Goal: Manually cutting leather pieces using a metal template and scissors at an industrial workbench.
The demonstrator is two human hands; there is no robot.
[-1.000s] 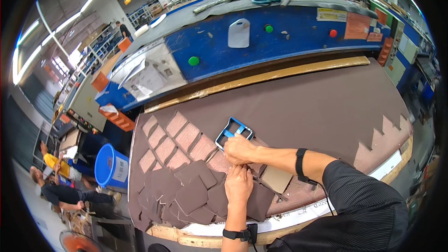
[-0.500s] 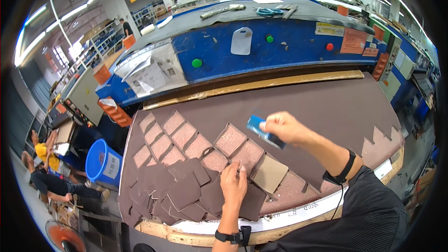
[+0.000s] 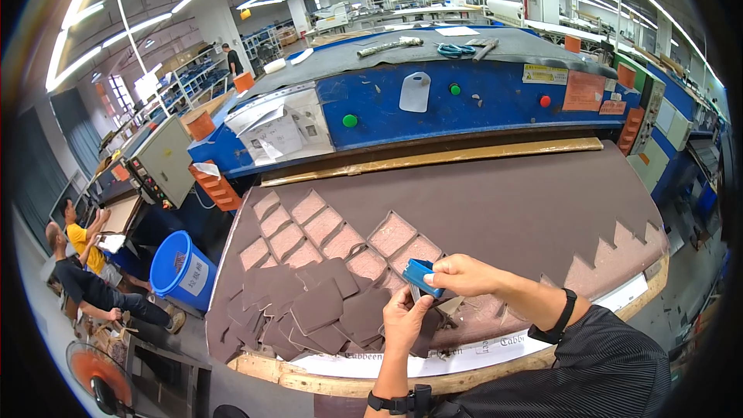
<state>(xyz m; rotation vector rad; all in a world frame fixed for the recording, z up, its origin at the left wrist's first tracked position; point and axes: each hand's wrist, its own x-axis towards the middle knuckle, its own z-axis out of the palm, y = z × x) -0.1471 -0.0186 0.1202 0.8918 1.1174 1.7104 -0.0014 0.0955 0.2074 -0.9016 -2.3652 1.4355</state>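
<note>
Head view shows both hands meeting above the near edge of the tabletop (image 3: 495,201), which is covered with a brown sheet. Right hand (image 3: 464,275) is closed around a blue cutting die (image 3: 421,276), pinching it with fingers and thumb at its right end. Left hand (image 3: 406,317) is just below the die, its fingers curled up and touching the underside; I cannot tell if it really grips. Die is lifted off the sheet, between both hands. Loose dark brown cut pieces (image 3: 317,306) lie in a pile just left of the hands.
</note>
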